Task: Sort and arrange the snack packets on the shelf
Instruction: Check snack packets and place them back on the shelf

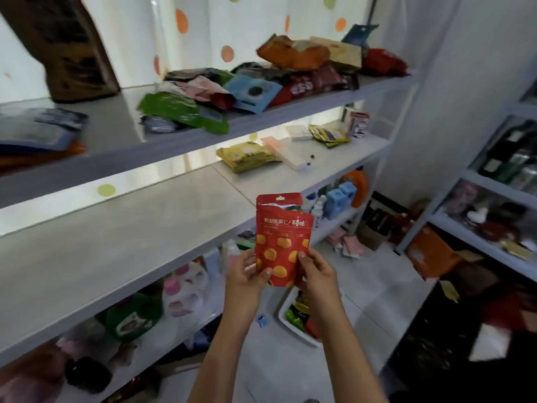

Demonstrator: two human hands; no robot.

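red packet held up, waiting for a place on the shelf

head view: in the lower middle of the frame the person holds a red snack packet (280, 242) upright in front of the shelving. the left hand (247, 271) pinches its lower left edge, thumb across the front and fingers curled behind; the right hand (315, 271) pinches the lower right edge the same way. both hands are closed on the packet and hold nothing else. the packet's top flap looks torn or folded open, so keeping it upright would guard against spilling, if anything is inside.

above, in the upper middle of the frame, the top shelf (122, 141) carries a loose heap of packets (261, 80): green, blue, dark red and orange ones lying across each other. near the right end of that heap lies another red packet (383, 62). the middle shelf (116, 228) is mostly bare at the left and centre, with a yellow stack (247, 155) and a smaller yellow bundle (328, 135) further right.

to do this step well, the person would probably read the front, pick a spot by kind or colour, and lay the packet flat and square to the shelf edge. the bare stretch of the middle shelf looks like the easiest place to start a neat row. shifting to a one-hand grip near the packet's middle before reaching would keep the thin pouch from bending.
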